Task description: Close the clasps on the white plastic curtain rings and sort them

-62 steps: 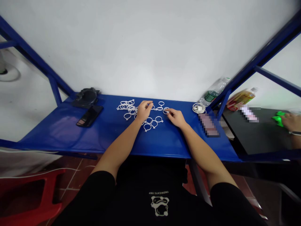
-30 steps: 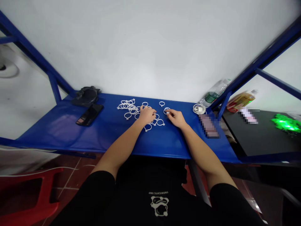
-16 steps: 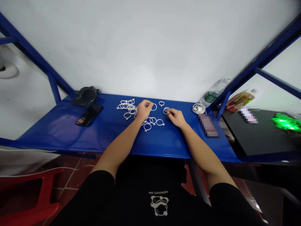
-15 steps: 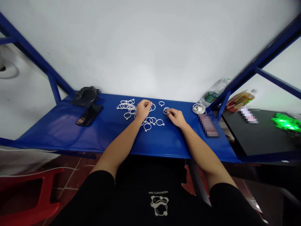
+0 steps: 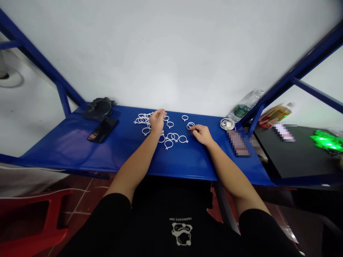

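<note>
Several small white plastic rings point(image 5: 171, 136) lie scattered on a blue table point(image 5: 80, 150), with a denser pile point(image 5: 142, 120) toward the back left. My left hand point(image 5: 157, 120) reaches over the right edge of that pile, fingers pinched together near a ring; what they hold is too small to make out. My right hand point(image 5: 201, 133) rests on the table with curled fingers pinching a white ring point(image 5: 190, 125). A single ring point(image 5: 184, 117) lies behind it.
A black phone point(image 5: 102, 130) and a dark object point(image 5: 98, 108) sit at the back left. A coiled white cable point(image 5: 226, 124), a plastic bottle point(image 5: 245, 105) and a blurred item point(image 5: 238, 142) are on the right. A red stool point(image 5: 29, 221) stands below left.
My left hand has moved left and back from the middle rings toward the pile. One ring it left behind now lies free near the centre. My right hand stays on its ring.
</note>
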Action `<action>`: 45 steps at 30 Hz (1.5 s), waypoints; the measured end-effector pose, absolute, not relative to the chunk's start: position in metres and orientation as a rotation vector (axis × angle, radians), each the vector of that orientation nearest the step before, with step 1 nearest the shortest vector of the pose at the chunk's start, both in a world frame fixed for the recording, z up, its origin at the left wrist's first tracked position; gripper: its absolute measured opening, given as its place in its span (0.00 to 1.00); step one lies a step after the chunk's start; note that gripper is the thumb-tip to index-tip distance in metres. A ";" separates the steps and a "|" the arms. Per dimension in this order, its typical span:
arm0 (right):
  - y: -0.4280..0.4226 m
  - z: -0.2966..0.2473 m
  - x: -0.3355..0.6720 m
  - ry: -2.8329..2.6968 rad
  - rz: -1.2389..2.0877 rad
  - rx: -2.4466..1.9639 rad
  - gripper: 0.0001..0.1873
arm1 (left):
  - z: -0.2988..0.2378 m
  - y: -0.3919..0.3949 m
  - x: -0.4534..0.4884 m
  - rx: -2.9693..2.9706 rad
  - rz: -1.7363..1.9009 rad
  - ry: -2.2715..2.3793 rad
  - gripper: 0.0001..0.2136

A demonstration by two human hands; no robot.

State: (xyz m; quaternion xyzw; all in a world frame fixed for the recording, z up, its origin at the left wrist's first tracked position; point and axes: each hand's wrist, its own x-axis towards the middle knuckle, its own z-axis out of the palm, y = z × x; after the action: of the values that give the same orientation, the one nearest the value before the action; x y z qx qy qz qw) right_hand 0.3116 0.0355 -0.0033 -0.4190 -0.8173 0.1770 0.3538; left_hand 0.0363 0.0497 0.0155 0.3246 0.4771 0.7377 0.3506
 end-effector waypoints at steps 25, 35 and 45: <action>0.031 0.010 0.310 -2.180 0.266 -1.242 0.16 | 0.014 0.048 0.033 0.918 1.892 1.349 0.08; 0.032 0.003 0.310 -2.138 0.404 -1.136 0.16 | 0.011 0.050 0.030 1.009 1.872 1.367 0.10; 0.000 0.019 0.284 -2.355 0.280 -0.995 0.19 | 0.018 0.036 0.029 1.504 1.826 1.416 0.16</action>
State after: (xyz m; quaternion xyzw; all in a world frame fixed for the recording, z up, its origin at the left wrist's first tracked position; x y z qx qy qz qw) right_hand 0.2842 0.0004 0.0195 -0.3712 -0.8789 0.1046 0.2809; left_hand 0.0293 0.0362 0.0178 0.5354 0.5041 0.6501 0.1912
